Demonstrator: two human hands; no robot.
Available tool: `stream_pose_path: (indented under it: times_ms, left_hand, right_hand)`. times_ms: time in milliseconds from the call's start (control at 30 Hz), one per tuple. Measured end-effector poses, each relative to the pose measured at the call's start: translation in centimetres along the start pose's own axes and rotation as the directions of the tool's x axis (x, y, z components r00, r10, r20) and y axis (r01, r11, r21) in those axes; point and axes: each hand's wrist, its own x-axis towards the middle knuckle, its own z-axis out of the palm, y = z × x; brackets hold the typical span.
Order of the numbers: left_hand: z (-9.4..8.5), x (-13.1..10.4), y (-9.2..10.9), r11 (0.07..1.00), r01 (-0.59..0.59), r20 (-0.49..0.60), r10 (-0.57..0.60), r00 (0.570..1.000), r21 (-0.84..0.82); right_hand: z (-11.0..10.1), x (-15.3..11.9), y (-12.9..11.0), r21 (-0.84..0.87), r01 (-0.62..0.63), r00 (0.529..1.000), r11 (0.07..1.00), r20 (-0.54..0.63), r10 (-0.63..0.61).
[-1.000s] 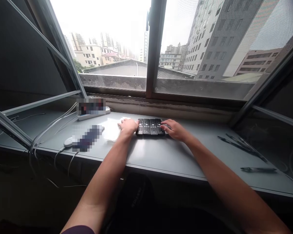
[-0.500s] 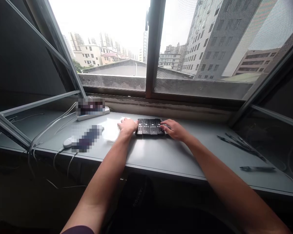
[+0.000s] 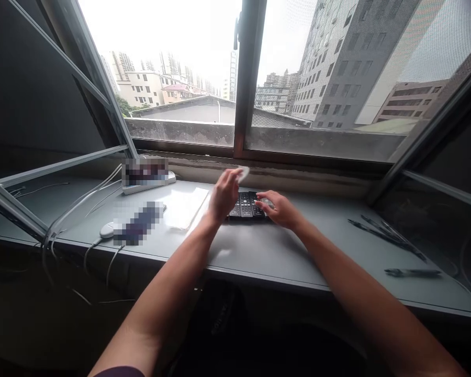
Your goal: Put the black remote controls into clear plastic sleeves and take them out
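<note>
Several black remote controls (image 3: 246,205) lie side by side in a row on the desk, buttons up. My left hand (image 3: 224,195) is raised over the left end of the row and hides part of it. Its fingers are closed on a small white sheet (image 3: 243,174) that sticks out past the fingertips; tissue or thin plastic, I cannot tell which. At the right end of the row, my right hand (image 3: 278,208) has thumb and fingers apart, with the fingertips at the last remote. Whether they touch it is unclear.
White, shiny flat sheets (image 3: 186,207) lie left of the remotes. Farther left are a blurred-out phone-like object (image 3: 141,225), a white charger (image 3: 107,230) with cables and a white power strip (image 3: 151,183). Dark pens (image 3: 413,273) lie at right. A window stands behind the desk.
My left hand has lifted from the left end of the remotes and moved right and up, now with the white sheet in its fingers. My right hand has barely moved.
</note>
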Motion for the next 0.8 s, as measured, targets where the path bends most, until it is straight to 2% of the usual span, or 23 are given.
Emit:
stream_pose_path:
  times_ms: [100,167,267,367,433,533,600,700,800]
  left_hand:
    - [2.4,-1.0,1.3,0.989,-0.069,0.165,0.091,0.982,-0.133]
    - [3.6,-1.6,2.3,0.976,-0.098,0.207,0.138,0.969,-0.195]
    - [4.2,-1.9,3.5,0.963,-0.093,0.188,0.143,0.972,-0.253]
    - [3.7,-1.7,4.2,0.926,-0.003,0.161,0.069,0.985,-0.379]
    - [3.2,-1.4,4.3,0.834,0.126,0.203,-0.017,0.979,-0.537]
    - [2.6,-0.6,4.2,0.555,0.356,0.328,-0.154,0.932,-0.752]
    - [2.1,0.0,3.9,0.381,0.437,0.365,-0.249,0.897,-0.815]
    - [1.3,0.8,3.2,0.237,0.43,0.321,-0.39,0.863,-0.871]
    - [0.3,1.4,1.6,0.219,0.365,0.211,-0.515,0.831,-0.905]
  right_hand:
    - [0.4,0.1,-0.7,0.068,0.026,0.999,0.997,-0.044,-0.023]
    - [0.5,0.1,-1.1,0.154,0.015,0.999,0.988,-0.054,-0.006]
    - [0.3,0.2,-1.6,0.322,-0.07,0.996,0.944,-0.027,0.083]
    - [0.1,0.3,-1.8,0.412,-0.122,0.99,0.903,-0.013,0.14]
    - [0.2,0.3,-1.9,0.427,-0.111,0.992,0.897,-0.008,0.126]
    - [0.5,0.2,-2.0,0.458,-0.145,0.989,0.877,0.052,0.136]
    - [0.6,0.1,-2.1,0.437,-0.172,0.985,0.883,0.075,0.154]
    - [0.6,0.2,-2.0,0.415,-0.156,0.987,0.896,0.025,0.16]
    - [0.2,0.3,-1.6,0.444,-0.158,0.98,0.882,-0.039,0.195]
